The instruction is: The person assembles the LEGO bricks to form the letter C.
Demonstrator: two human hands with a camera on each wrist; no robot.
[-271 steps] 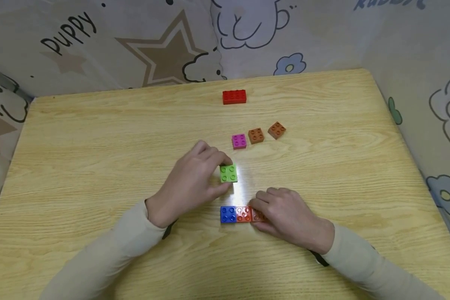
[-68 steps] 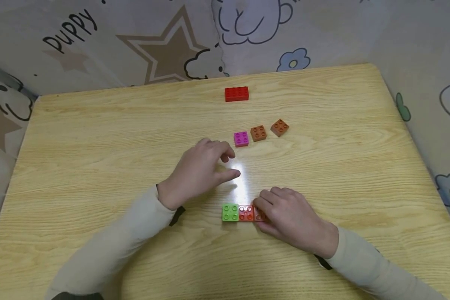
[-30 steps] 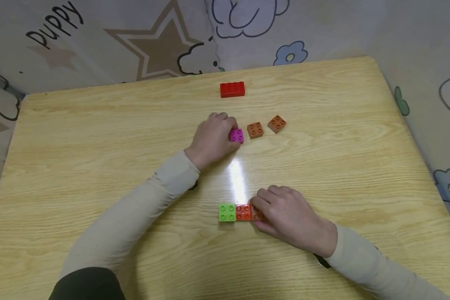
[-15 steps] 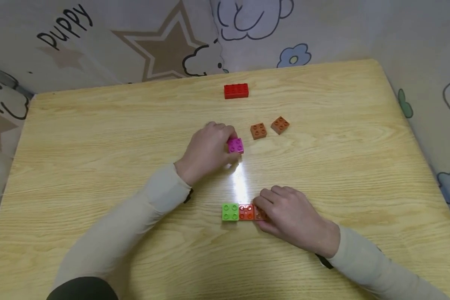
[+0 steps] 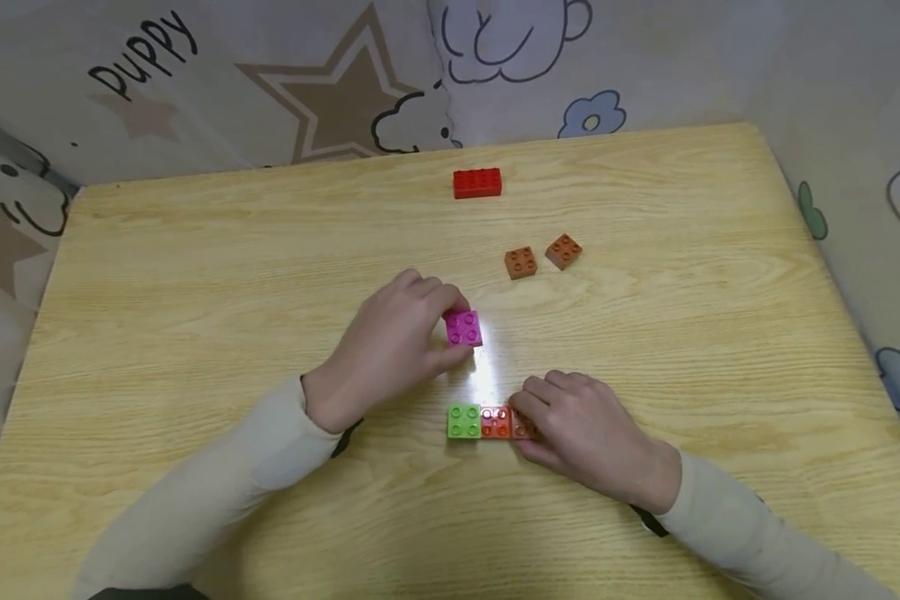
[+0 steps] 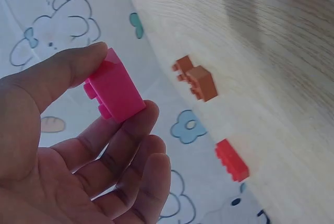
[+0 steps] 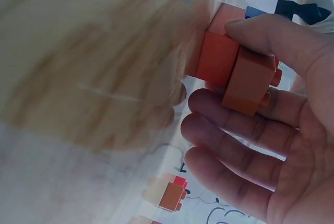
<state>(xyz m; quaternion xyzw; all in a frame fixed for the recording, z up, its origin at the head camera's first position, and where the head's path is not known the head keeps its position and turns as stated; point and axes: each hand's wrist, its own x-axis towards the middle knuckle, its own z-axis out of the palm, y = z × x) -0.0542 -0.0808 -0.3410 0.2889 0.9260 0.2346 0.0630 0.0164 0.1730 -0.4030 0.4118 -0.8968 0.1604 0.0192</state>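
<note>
My left hand (image 5: 386, 346) pinches a magenta toy building brick (image 5: 464, 328) between thumb and a finger, above the table. In the left wrist view the brick (image 6: 118, 89) has its studs facing the palm side. Just below it in the head view, a green brick (image 5: 463, 422) forms the left end of a joined row, beside a red brick (image 5: 496, 422). My right hand (image 5: 592, 437) grips the row's right end, partly covering a brown brick (image 5: 522, 426). The right wrist view shows that brown brick (image 7: 249, 82) on top of a red one (image 7: 217, 57), with a bit of blue brick (image 7: 254, 12) behind.
Two brown bricks (image 5: 521, 262) lie past the hands on the wooden table (image 5: 232, 250), the farther one (image 5: 564, 251) turned askew. A long red brick (image 5: 477, 183) sits near the back edge. Cartoon-printed walls (image 5: 510, 108) border the table's back and right side.
The green brick, earlier in the left hand, now sits on the row's left end, where blue showed. The left hand has taken the magenta brick and brought it nearer. The right hand stays put.
</note>
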